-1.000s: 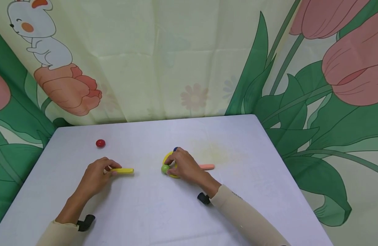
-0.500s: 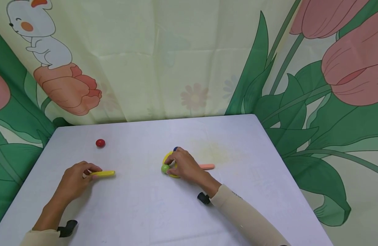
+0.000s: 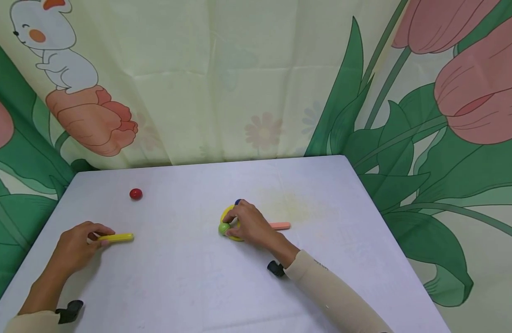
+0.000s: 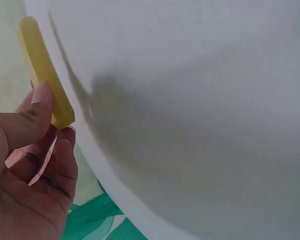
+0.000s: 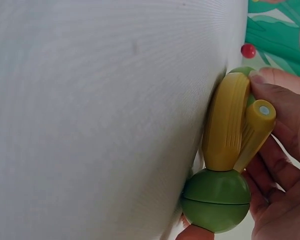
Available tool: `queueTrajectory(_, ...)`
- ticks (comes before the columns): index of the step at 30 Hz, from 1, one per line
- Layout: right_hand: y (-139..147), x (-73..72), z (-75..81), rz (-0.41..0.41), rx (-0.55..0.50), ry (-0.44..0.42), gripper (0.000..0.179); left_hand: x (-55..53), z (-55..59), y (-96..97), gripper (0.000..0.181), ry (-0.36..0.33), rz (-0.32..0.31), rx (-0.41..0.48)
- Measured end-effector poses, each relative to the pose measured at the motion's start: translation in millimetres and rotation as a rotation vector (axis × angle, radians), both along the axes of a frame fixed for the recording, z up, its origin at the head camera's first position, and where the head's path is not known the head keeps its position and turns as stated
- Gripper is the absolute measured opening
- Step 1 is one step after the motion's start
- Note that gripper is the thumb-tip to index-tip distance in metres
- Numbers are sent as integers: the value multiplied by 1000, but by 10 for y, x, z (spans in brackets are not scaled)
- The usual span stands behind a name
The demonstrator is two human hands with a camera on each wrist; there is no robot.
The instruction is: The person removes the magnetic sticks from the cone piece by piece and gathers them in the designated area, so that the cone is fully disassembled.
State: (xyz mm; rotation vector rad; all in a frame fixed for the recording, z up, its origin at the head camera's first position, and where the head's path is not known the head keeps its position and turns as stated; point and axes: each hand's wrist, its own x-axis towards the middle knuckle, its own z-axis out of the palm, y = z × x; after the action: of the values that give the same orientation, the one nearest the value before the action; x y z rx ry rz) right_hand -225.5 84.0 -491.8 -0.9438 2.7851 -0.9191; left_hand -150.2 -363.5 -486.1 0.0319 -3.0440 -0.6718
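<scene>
My left hand pinches one end of a yellow magnetic rod between thumb and fingers. In the left wrist view the rod points away from the fingertips. At mid-table my right hand pinches a green ball at the left side of a joined magnetic piece. Its yellow curved bar runs to another green ball, with a yellow rod beside it showing a metal tip. A blue ball and a salmon rod stick out; the palm side is partly hidden.
A red ball lies alone at the back left of the white-covered table. A patterned curtain hangs behind the table's far edge. A black wrist camera sits under the right sleeve.
My left hand has moved left across the table, carrying the yellow rod away from the joined piece. The right hand and the red ball have stayed put.
</scene>
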Motion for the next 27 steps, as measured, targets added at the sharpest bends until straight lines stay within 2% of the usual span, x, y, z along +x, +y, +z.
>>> queueTrajectory(6, 0, 2, -5, -8, 4, -7, 24, 1, 10, -156, 22, -43, 20, -15)
queueTrajectory(12, 0, 5, 5, -5, 7, -6, 25, -6, 17, -194, 22, -103, 48, 1)
queueTrajectory(27, -17, -6, -19, -12, 1, 0, 26, 12, -3, -203, 32, -83, 52, -22)
